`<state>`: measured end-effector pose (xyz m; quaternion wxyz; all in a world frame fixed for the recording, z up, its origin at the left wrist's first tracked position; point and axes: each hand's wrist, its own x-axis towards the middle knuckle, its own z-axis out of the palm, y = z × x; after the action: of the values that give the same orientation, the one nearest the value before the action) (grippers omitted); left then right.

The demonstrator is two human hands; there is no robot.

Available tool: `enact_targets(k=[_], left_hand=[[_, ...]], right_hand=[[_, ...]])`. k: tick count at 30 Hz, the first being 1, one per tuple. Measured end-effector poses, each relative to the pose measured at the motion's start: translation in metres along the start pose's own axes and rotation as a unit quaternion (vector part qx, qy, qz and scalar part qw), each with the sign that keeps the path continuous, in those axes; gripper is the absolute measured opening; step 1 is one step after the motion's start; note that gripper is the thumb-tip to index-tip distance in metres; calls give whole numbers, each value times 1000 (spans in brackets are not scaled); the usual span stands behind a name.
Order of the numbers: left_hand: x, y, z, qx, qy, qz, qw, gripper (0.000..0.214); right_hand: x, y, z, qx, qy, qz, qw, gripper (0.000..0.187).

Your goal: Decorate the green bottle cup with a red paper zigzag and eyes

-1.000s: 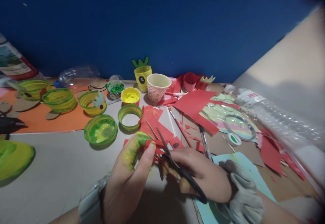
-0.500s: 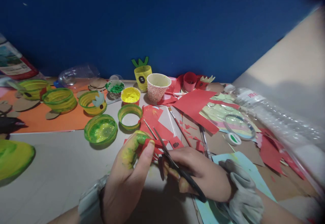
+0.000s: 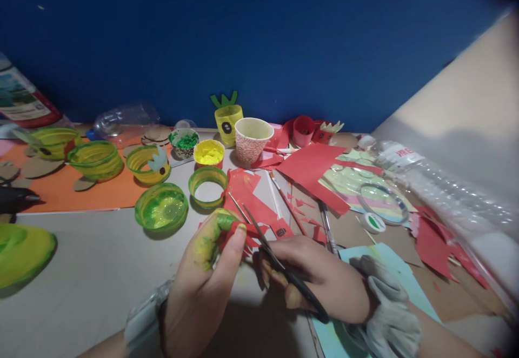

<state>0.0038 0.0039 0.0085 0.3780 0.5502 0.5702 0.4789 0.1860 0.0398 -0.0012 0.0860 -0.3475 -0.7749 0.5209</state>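
Observation:
My left hand (image 3: 213,277), smeared with green and yellow paint, pinches a piece of red paper (image 3: 252,230) between thumb and forefinger. Black-handled scissors (image 3: 279,263) are gripped in my right hand (image 3: 314,274). Their blades point up and left, slightly apart, and lie across the red paper close to my left thumb. Part of the paper is hidden behind my fingers. Just beyond the hands lie red paper scraps (image 3: 251,196) and a small red piece with a dark mark (image 3: 280,229). A green-and-yellow painted ring (image 3: 208,202) rests to their left.
A green painted dish (image 3: 161,209), a yellow paint cup (image 3: 209,155), a green paint cup (image 3: 184,140) and a patterned paper cup (image 3: 252,140) stand behind. Paintbrushes (image 3: 287,200), a red sheet (image 3: 312,166) and a plastic bottle (image 3: 441,177) lie to the right. A blue wall (image 3: 259,39) bounds the back.
The scissor blades have come slightly closer together, with their tips shifted a little left. Both hands stay in nearly the same place.

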Motion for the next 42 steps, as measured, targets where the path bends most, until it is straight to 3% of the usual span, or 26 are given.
enact_targets(k=[18,33,42], left_hand=[[-1,-2,0,-67,-5,-25,997,17],[-1,-1,1,-59,16,-32,998,17],[-1,-2,-1,-60,-2,-16,998,17]], right_hand=[[1,0,-2,15,-15,-8,1000,69],[1,2,-1,18,-11,2,1000,67],[2,1,-1,8,-14,4,1000,66]])
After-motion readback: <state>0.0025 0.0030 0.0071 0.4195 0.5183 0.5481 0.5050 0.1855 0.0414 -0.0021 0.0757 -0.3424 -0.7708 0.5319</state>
